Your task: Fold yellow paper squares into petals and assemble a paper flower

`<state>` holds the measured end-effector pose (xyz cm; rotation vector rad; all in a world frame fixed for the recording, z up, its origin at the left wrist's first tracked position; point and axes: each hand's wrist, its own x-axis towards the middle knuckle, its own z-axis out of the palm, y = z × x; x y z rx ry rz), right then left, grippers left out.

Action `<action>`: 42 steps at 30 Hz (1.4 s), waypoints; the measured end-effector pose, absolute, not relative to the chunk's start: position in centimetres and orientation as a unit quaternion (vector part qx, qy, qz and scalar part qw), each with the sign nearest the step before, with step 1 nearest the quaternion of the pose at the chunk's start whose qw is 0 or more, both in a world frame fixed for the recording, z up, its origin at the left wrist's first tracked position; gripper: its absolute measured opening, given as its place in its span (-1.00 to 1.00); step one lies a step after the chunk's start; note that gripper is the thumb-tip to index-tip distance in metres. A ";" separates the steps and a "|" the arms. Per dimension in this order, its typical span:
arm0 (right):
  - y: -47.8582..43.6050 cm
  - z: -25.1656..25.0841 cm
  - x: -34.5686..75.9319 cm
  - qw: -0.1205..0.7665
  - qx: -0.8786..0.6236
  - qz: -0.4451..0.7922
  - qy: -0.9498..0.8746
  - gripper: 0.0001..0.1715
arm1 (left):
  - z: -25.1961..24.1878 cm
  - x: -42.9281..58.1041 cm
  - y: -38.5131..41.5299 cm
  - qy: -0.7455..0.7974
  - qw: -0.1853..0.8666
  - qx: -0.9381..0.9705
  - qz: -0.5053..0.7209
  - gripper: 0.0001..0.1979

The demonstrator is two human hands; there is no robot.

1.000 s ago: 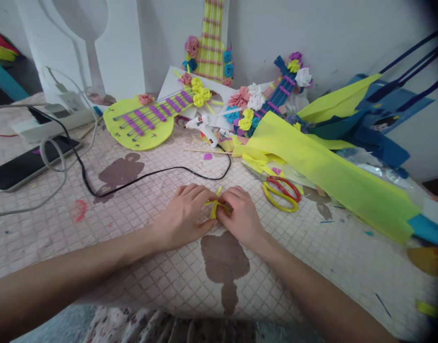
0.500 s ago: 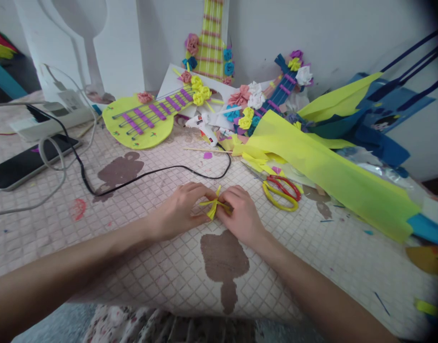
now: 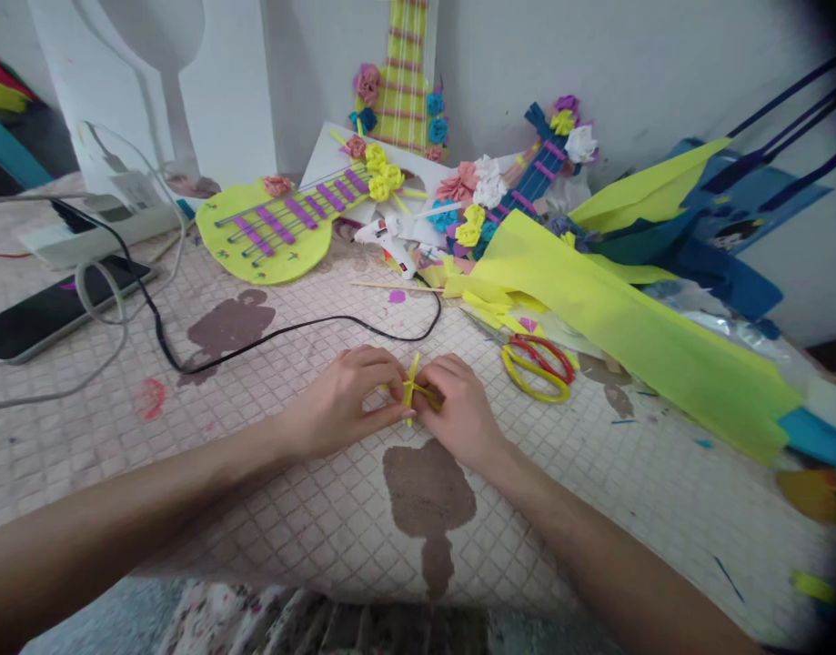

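Note:
Between my two hands is a small piece of twisted yellow crepe paper [image 3: 409, 393], with thin ends sticking up and down. My left hand [image 3: 346, 400] pinches it from the left, thumb and fingertips closed on its edge. From the right, my right hand [image 3: 458, 405] grips the same piece with bent fingers; part of the paper is hidden behind them. Just right of my right hand lie scissors [image 3: 537, 368] with red and yellow handles. A white glue gun [image 3: 388, 244] rests farther back.
A yellow paper guitar [image 3: 274, 236] and a blue one [image 3: 527, 186] with paper flowers lie at the back. Yellow crepe paper [image 3: 629, 337] stretches along the right. A phone [image 3: 55, 309], a power strip [image 3: 96, 227] and a black cable [image 3: 287, 327] are on the left.
My left fingers have closed in over the yellow crepe paper, covering its left end. The piece now appears narrower and more upright. My right hand stays almost still.

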<state>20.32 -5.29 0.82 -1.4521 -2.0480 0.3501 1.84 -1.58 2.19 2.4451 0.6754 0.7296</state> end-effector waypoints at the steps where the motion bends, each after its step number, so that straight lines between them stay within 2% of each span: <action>1: -5.3 0.8 20.3 0.296 -0.544 0.130 -0.774 -0.80 | 2.1 1.9 -1.7 0.261 0.235 0.897 0.270 -0.90; 10: -5.4 0.7 20.2 0.287 -0.554 0.106 -0.774 -0.81 | 1.7 2.3 -2.3 0.313 0.190 0.893 0.262 -0.97; 23: -5.4 0.5 20.0 0.285 -0.567 0.095 -0.767 -0.82 | 1.9 2.5 -2.7 0.344 0.150 0.894 0.244 -0.84; 30: -5.5 0.2 20.0 0.271 -0.567 0.079 -0.774 -0.86 | 2.3 2.9 -3.4 0.347 0.051 0.904 0.244 -0.94; 33: -5.6 0.4 20.0 0.268 -0.566 0.075 -0.776 -0.87 | 2.3 2.9 -3.5 0.337 0.033 0.911 0.236 -0.92; 37: -5.4 0.6 20.3 0.269 -0.549 0.082 -0.787 -0.85 | 2.2 2.6 -2.8 0.316 0.074 0.914 0.243 -0.89; 42: -5.1 0.8 20.9 0.285 -0.501 0.137 -0.805 -0.82 | 1.9 1.7 -1.1 0.288 0.210 0.899 0.254 -0.93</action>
